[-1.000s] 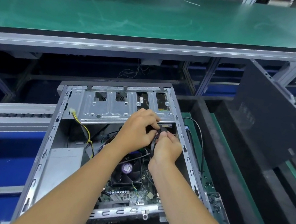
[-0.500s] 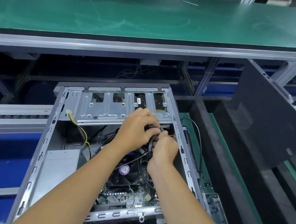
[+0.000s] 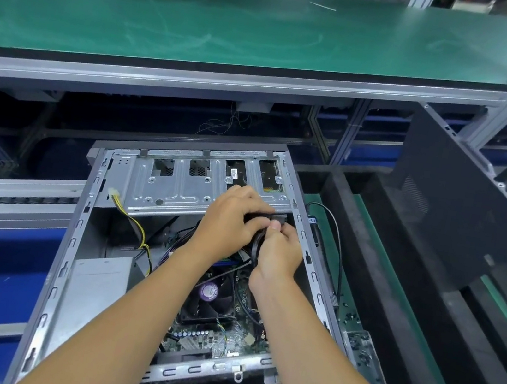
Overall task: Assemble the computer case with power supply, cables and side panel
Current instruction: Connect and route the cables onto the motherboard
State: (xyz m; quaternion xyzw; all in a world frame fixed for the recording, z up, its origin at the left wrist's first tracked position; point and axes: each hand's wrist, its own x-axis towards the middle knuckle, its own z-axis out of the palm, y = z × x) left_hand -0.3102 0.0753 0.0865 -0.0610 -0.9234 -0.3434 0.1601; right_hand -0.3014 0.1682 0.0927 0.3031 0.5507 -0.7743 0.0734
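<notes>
Gripping a black cable [image 3: 256,248] with both hands, left [image 3: 230,221] and right [image 3: 279,253], fingers curled round it, touching. Working inside the open case [image 3: 70,249], just below the drive cage [image 3: 180,187].

A single wide-angle camera worn on the person's head looks forward and steeply down over both forearms into the open computer case [image 3: 80,230], which fills the lower middle of the view. The left hand [image 3: 227,221] and right hand [image 3: 278,255] sit close to the lens, near the centre. Farther off, the green-topped bench [image 3: 237,33] spans the upper frame, its straight edge bowed by the wide lens. A dark side panel [image 3: 449,203] leans at the right edge. No second view is available.
</notes>
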